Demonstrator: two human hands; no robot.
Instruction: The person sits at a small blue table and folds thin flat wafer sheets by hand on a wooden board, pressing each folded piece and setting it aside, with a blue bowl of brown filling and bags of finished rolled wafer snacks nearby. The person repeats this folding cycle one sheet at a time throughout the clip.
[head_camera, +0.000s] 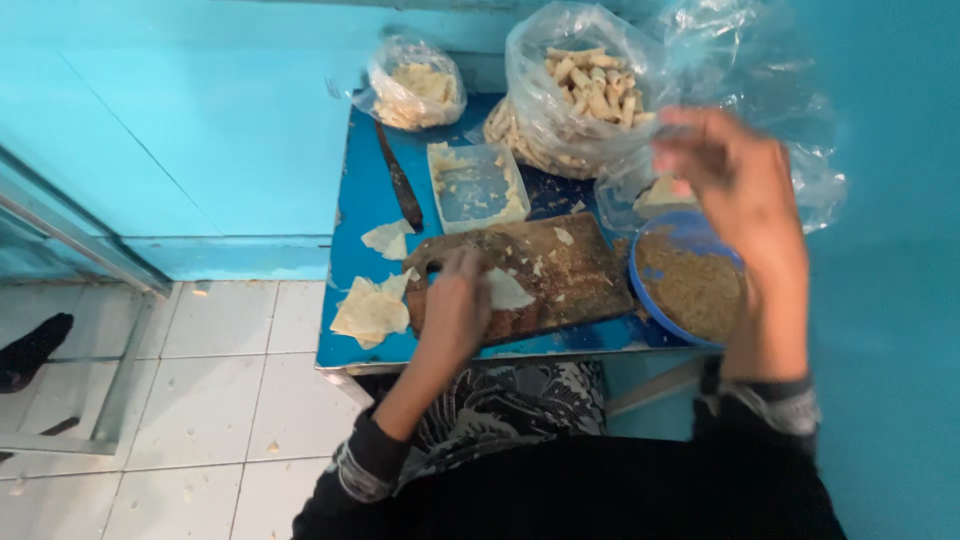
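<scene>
Left hand: rests on the wrapper, fingers together, pressing it flat on the board.
Right hand: raised above the bowl, blurred; cannot tell how its fingers stand or whether they hold anything.
Board: brown, worn, crumb-strewn, at the desk's front middle.
Bowl: blue, filled with brown mince, just right of the board.
Wrapper stack: pale sheets, left of the board.
Knife: dark, lying behind the board.
Tub: clear, square, behind the board.
Big bag: clear, full of rolls, at the back.
Small bag: back left corner.
</scene>
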